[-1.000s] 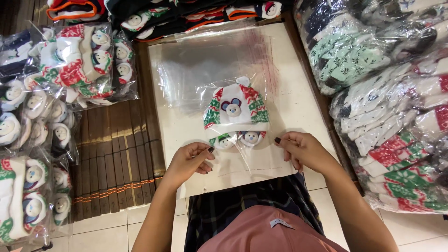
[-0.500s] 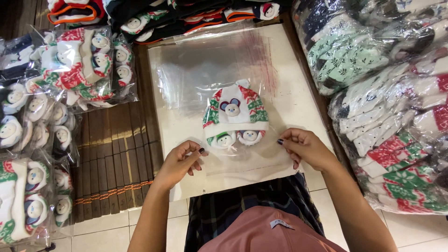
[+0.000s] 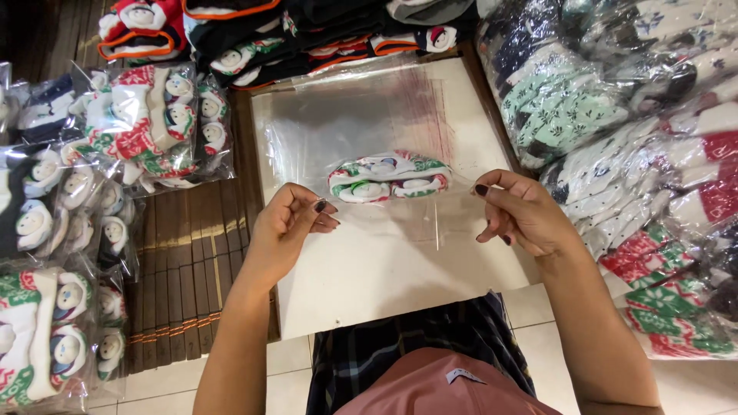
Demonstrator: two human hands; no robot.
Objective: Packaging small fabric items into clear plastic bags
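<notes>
A clear plastic bag (image 3: 400,204) with a folded pair of red, green and white holiday socks (image 3: 388,177) inside is lifted above a white board (image 3: 384,269). My left hand (image 3: 288,230) pinches the bag's left edge. My right hand (image 3: 519,211) pinches its right edge. The bag hangs stretched between both hands, socks lying sideways in it. More clear empty bags (image 3: 346,115) lie flat on the board behind.
Bagged snowman socks (image 3: 146,131) are piled at the left, over a slatted bamboo mat (image 3: 184,269). Big packs of patterned socks (image 3: 630,115) fill the right side. Loose dark socks (image 3: 307,31) lie along the back. My checked skirt (image 3: 407,353) shows at the bottom.
Both hands have raised the bagged socks off the board and tipped them, so the socks now appear flattened sideways. The hands moved slightly apart.
</notes>
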